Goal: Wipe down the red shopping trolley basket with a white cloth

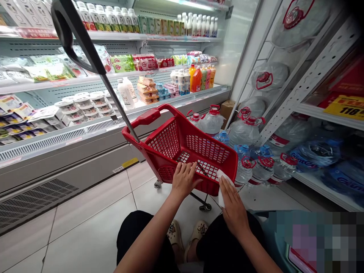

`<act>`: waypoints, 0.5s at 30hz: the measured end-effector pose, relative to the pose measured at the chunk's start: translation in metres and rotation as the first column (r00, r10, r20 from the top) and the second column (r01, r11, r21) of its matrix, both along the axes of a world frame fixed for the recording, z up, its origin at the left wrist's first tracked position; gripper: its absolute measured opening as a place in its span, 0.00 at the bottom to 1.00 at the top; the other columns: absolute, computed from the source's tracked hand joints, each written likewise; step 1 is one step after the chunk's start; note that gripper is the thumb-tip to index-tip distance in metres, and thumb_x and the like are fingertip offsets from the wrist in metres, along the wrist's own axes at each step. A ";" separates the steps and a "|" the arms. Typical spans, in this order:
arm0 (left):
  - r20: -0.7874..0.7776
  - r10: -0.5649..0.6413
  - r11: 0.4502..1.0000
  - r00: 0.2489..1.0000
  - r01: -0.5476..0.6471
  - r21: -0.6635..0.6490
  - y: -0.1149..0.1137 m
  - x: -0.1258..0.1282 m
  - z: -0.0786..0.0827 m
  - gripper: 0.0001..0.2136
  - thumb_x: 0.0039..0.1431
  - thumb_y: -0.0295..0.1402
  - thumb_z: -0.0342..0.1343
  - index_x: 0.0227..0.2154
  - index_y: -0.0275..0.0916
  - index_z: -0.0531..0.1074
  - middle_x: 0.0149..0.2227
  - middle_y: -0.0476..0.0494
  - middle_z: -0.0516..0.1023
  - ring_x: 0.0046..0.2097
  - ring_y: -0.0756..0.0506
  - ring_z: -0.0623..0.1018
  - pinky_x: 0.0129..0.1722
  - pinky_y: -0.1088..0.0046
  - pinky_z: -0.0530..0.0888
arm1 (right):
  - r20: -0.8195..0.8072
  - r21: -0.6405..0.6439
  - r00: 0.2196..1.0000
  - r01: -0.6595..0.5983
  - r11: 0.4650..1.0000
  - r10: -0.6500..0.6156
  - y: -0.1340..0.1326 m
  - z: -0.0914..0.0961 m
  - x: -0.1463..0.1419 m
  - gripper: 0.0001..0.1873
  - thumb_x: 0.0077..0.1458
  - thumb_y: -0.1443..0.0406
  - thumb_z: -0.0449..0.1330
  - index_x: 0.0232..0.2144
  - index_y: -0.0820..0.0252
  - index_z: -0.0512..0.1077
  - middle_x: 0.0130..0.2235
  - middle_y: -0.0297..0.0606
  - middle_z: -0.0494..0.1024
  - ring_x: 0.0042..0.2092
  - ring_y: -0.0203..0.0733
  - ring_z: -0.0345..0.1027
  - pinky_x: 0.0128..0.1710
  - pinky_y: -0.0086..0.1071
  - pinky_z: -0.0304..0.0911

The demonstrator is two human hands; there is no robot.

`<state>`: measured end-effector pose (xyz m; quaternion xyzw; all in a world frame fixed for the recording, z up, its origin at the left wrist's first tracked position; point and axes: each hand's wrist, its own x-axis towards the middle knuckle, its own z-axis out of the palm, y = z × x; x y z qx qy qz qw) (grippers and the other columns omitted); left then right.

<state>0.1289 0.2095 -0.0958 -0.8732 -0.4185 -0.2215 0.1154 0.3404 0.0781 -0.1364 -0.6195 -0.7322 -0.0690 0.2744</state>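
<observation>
A red plastic shopping basket [170, 142] on wheels stands on the tiled floor in front of me, with its long black pull handle [82, 41] raised up to the left. My left hand [184, 179] grips the basket's near rim, fingers curled over the edge. My right hand [231, 203] lies flat with fingers stretched, pressing a white cloth [221, 175] against the basket's near right corner. The basket looks empty inside. My knees and shoes show below.
An open chiller [85, 125] with yoghurt tubs, milk bottles and juice runs along the left. Large water jugs [244, 129] stand on the floor behind the basket and on the white metal shelving [313, 72] at right. A teal object sits at lower right.
</observation>
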 end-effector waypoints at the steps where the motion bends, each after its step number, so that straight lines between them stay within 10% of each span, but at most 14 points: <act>1: -0.004 0.008 1.000 1.000 -0.008 -0.004 -0.002 0.004 0.000 0.34 0.65 0.53 0.61 0.67 0.37 0.66 0.57 0.37 0.78 0.56 0.36 0.76 0.68 0.52 0.62 | 0.010 0.009 1.000 -0.018 1.000 0.018 0.009 0.003 -0.008 0.47 0.60 0.76 0.45 0.77 0.59 0.34 0.77 0.42 0.49 0.76 0.49 0.45 0.73 0.51 0.52; 8: -0.048 -0.041 0.999 0.998 0.040 -0.015 0.000 0.004 0.007 0.29 0.70 0.40 0.57 0.69 0.37 0.62 0.62 0.38 0.76 0.56 0.40 0.77 0.66 0.56 0.65 | 0.128 0.038 0.984 -0.133 0.990 0.127 0.057 0.022 -0.044 0.52 0.55 0.77 0.48 0.77 0.59 0.32 0.77 0.39 0.50 0.76 0.46 0.45 0.75 0.49 0.46; 15: 0.053 0.021 0.995 0.998 -0.026 0.096 0.014 -0.055 0.034 0.16 0.70 0.43 0.57 0.58 0.48 0.76 0.66 0.42 0.73 0.69 0.35 0.68 0.74 0.43 0.51 | 0.078 0.008 0.996 0.042 0.999 -0.042 0.025 -0.007 0.023 0.46 0.61 0.74 0.46 0.77 0.54 0.36 0.76 0.38 0.51 0.76 0.48 0.44 0.75 0.54 0.43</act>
